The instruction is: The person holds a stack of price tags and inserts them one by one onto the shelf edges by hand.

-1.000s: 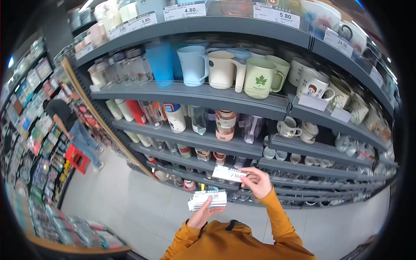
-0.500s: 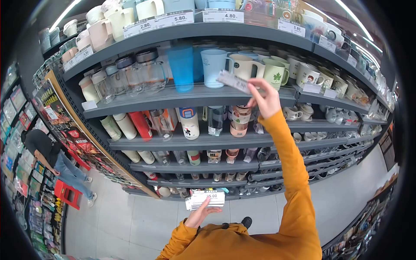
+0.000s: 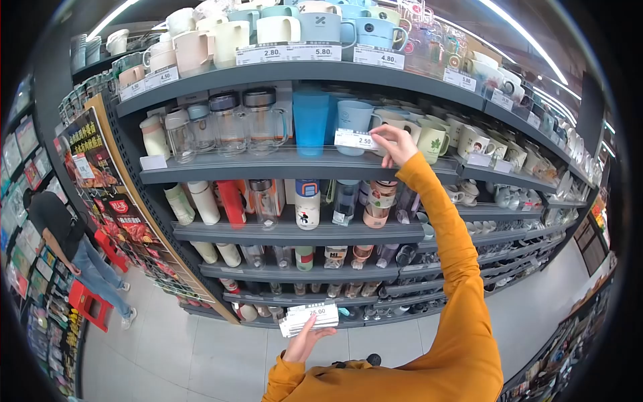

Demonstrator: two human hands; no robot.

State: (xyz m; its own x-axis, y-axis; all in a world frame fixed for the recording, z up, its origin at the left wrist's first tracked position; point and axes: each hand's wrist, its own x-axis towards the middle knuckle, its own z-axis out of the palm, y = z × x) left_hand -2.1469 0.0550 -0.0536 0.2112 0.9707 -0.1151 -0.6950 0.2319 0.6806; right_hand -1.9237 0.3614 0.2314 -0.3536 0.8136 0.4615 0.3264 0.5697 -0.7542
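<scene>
My right hand pinches a price tag reading 2.50 by its right end, at the edge of the cup shelf. Behind the tag stands a light blue mug, its lower part partly covered. A tall blue tumbler is to the left, and cream and green mugs are to the right, the green one bearing a leaf. Low in front of me, my left hand grips a stack of price tags, the top one showing 25.00.
Glass jars line the left of the same shelf. Mugs with price tags fill the shelf above; bottles stand below. At far left, a person stands near a red stool.
The tag in my right hand has gone from tilted and blurred to nearly level against the shelf edge. The view has shifted slightly; my left hand still holds the stack.
</scene>
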